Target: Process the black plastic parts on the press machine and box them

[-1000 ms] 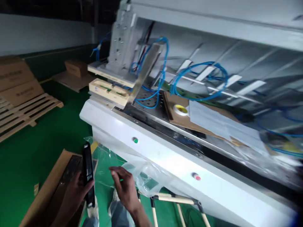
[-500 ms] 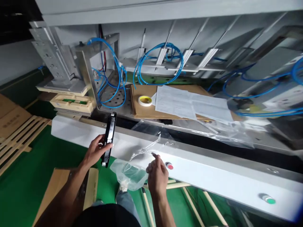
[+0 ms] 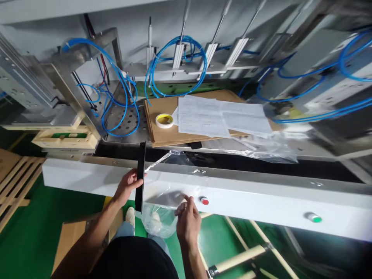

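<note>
My left hand (image 3: 128, 187) is closed around a long, narrow black bar-shaped part (image 3: 140, 176), held upright over the front edge of the white machine beam. A clear plastic bag (image 3: 162, 217) hangs between my two hands, its upper film spreading over the beam. My right hand (image 3: 188, 221) pinches the bag's right side, left of a red push button (image 3: 204, 200). The black part stands right beside the bag's left edge; whether its end is inside the bag I cannot tell.
Behind the white beam (image 3: 247, 201) lie cardboard sheets (image 3: 159, 136) bearing a tape roll (image 3: 164, 120) and printed papers (image 3: 203, 116). Blue air hoses (image 3: 154, 66) loop around the cylinders. A cream fixture (image 3: 65, 138) sits left; a green button (image 3: 315, 218) is at right. An open carton (image 3: 69, 240) stands on the floor.
My left hand has turned the black part and brought it closer to the bag. The bag has spread wider between my hands. The camera view has shifted right.
</note>
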Motion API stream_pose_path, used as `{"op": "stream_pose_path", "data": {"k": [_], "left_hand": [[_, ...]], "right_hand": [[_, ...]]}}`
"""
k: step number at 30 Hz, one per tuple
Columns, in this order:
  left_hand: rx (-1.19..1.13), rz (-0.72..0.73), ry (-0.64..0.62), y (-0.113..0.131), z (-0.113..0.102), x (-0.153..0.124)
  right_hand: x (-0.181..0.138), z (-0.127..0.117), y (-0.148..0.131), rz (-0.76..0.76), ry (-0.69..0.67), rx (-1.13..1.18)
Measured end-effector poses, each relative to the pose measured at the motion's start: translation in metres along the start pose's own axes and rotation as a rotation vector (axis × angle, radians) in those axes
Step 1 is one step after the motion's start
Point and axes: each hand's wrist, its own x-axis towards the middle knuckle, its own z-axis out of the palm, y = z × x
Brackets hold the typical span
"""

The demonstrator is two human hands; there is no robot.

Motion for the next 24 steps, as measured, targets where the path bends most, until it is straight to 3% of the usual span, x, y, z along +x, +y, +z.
{"op": "stream_pose_path", "data": {"k": [4,6,8,10,11,13,15,18,24], "left_hand": [[-0.038,0.02,-0.079,0.011,-0.001,0.026],[-0.057,0.014,-0.114,0.016,0.002,0.036],[-0.069,0.025,-0.144,0.02,0.006,0.044],[-0.096,0.055,-0.157,0.025,0.007,0.048],[-0.119,0.068,-0.152,0.029,0.006,0.048],[-0.17,0.08,-0.136,0.037,0.0,0.045],[-0.182,0.084,-0.111,0.044,-0.012,0.037],[-0.124,0.102,-0.06,0.051,-0.04,0.016],[-0.02,0.053,0.111,0.042,-0.089,-0.033]], "right_hand": [[-0.007,-0.015,0.002,-0.015,0.07,-0.184],[-0.012,-0.022,0.005,-0.075,0.181,-0.291],[-0.013,-0.025,0.005,-0.274,0.356,-0.429],[-0.007,-0.022,-0.003,-0.635,0.392,-0.632],[0.0,-0.018,-0.01,-0.834,0.309,-0.757],[0.017,-0.002,-0.026,-1.16,0.002,-1.007],[0.036,0.018,-0.039,-1.313,-0.271,-1.209],[0.057,0.045,-0.043,-1.326,-0.413,-1.378],[0.053,0.07,-0.016,-1.097,-0.133,-1.44]]}}
